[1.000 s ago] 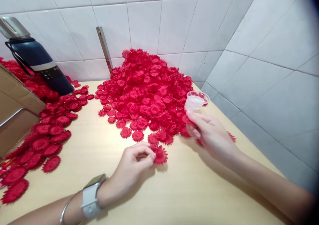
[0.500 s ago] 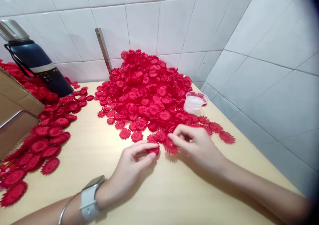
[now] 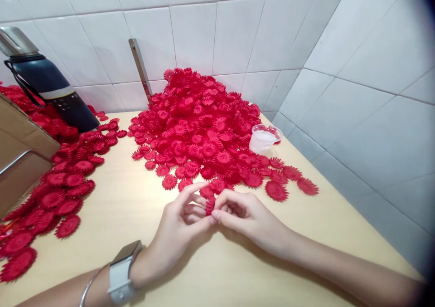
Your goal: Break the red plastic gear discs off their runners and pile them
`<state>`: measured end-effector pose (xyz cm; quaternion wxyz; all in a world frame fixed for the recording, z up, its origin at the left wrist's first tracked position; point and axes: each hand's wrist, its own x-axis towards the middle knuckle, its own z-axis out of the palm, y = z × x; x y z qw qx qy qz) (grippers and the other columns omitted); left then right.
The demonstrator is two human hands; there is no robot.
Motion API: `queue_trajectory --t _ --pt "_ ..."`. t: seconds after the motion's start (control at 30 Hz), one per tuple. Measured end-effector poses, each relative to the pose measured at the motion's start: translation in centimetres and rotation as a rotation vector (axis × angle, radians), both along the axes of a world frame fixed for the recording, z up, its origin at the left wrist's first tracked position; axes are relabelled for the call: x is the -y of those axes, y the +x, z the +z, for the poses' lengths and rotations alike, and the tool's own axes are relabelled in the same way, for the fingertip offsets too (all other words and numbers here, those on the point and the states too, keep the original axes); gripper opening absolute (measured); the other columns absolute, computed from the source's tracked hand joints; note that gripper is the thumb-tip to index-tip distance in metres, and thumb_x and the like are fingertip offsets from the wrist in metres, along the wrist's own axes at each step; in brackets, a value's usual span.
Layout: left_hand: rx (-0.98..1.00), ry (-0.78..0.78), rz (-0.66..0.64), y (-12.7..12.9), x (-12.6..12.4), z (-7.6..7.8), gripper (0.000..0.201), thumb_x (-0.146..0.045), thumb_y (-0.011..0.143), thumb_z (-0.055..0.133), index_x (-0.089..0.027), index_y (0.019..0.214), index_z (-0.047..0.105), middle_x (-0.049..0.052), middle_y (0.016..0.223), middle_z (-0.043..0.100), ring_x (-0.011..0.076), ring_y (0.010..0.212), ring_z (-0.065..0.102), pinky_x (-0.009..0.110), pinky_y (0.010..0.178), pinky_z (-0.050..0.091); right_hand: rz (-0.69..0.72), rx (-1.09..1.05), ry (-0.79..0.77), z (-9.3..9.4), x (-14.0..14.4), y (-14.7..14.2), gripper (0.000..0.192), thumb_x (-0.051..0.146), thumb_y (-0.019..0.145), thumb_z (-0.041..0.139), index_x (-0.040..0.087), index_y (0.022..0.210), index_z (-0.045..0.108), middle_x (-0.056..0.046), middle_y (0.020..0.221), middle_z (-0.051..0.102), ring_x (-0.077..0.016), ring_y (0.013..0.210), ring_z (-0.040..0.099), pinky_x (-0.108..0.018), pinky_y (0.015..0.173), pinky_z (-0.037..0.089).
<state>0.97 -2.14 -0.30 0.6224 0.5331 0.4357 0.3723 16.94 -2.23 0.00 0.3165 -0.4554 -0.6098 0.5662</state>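
Where the two hands meet at about 6 o'clock of the big heap, a single red flower piece (image 3: 210, 206) is caught between them, raised just off the desk (image 3: 142, 193). Left hand (image 3: 180, 227): thumb and lower fingers (image 3: 195, 210) closed toward the piece, forefinger stretched out over it, likely steadying. Right hand (image 3: 248, 216): fingertips pinched together on the piece from the 3 o'clock side. Whether one petal disc or two stacked ones sit in the pinch, cannot tell; fingers cover most of it. Hands work close to the heap's near edge, presumably so fresh pieces are within short reach.

Main heap of red flower pieces (image 3: 200, 121) banked against the tiled wall (image 3: 238, 30) at 12 o'clock, the wall holding it from sliding off. Loose strays fan out at 2 o'clock (image 3: 277, 190), lying flat and apart from one another.

Second spread of red pieces (image 3: 64, 184) at 9 to 10 o'clock, well apart from the heap, kept as a separate lot, it seems.

Small clear plastic cup (image 3: 264, 139) at 1 o'clock, touching the heap's right flank, near the right hand's side.

Dark blue flask (image 3: 50, 91) at 10 o'clock, by the wall. Metal strip (image 3: 140, 66) leans on the tiles behind the heap. Cardboard box (image 3: 20, 153) at the far 9 o'clock edge.

White smartwatch (image 3: 123, 270) and thin bangle (image 3: 89, 285) on the left wrist.
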Motion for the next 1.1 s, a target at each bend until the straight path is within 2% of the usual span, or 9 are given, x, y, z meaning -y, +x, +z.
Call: queue_trajectory --t 0.13,0.27,0.53,0.73,1.1 --pt "0.014 0.019 -0.021 -0.02 0.06 0.00 0.040 -0.018 0.071 0.063 -0.026 0.107 0.048 -0.001 0.082 0.061 0.0134 0.076 0.061 0.024 0.068 0.050 -0.044 -0.157 -0.126 -0.61 -0.16 -0.10 0.021 0.031 0.079 0.053 0.015 0.066 0.051 0.004 0.054 0.048 -0.0062 0.046 0.039 -0.018 0.042 0.028" --pt "-0.035 0.074 -0.047 -0.17 -0.04 0.08 0.036 -0.018 0.074 0.061 -0.028 0.107 0.051 -0.002 0.080 0.063 0.0124 0.076 0.062 0.023 0.071 0.050 -0.053 -0.190 -0.183 -0.89 -0.27 -0.16 0.026 0.036 0.080 0.051 0.015 0.065 0.050 0.004 0.050 0.048 -0.0051 0.039 0.036 -0.018 0.036 0.025" --pt "0.009 0.038 -0.047 -0.21 -0.10 0.24 0.038 -0.016 0.072 0.062 -0.027 0.107 0.052 -0.003 0.082 0.063 0.0120 0.076 0.061 0.024 0.071 0.049 -0.034 -0.233 -0.135 -0.57 -0.42 -0.03 0.022 0.030 0.079 0.052 0.014 0.064 0.051 0.003 0.051 0.049 -0.0053 0.039 0.039 -0.018 0.037 0.029" --pt "0.070 -0.016 -0.018 -0.18 -0.14 0.16 0.030 -0.018 0.074 0.061 -0.025 0.101 0.051 -0.004 0.075 0.062 0.0116 0.070 0.061 0.025 0.069 0.047 0.043 -0.288 -0.223 -0.71 -0.69 0.31 0.017 0.026 0.078 0.052 0.015 0.066 0.051 0.001 0.056 0.054 -0.0070 0.043 0.044 -0.018 0.037 0.031" --pt "0.087 -0.062 -0.018 -0.23 -0.28 0.02 0.029 -0.019 0.074 0.059 -0.024 0.100 0.048 -0.002 0.079 0.060 0.0126 0.069 0.060 0.027 0.067 0.046 0.059 -0.342 -0.316 -0.97 -0.97 0.72 0.010 0.017 0.074 0.050 0.013 0.066 0.054 -0.001 0.056 0.057 -0.0069 0.046 0.047 -0.016 0.036 0.030"
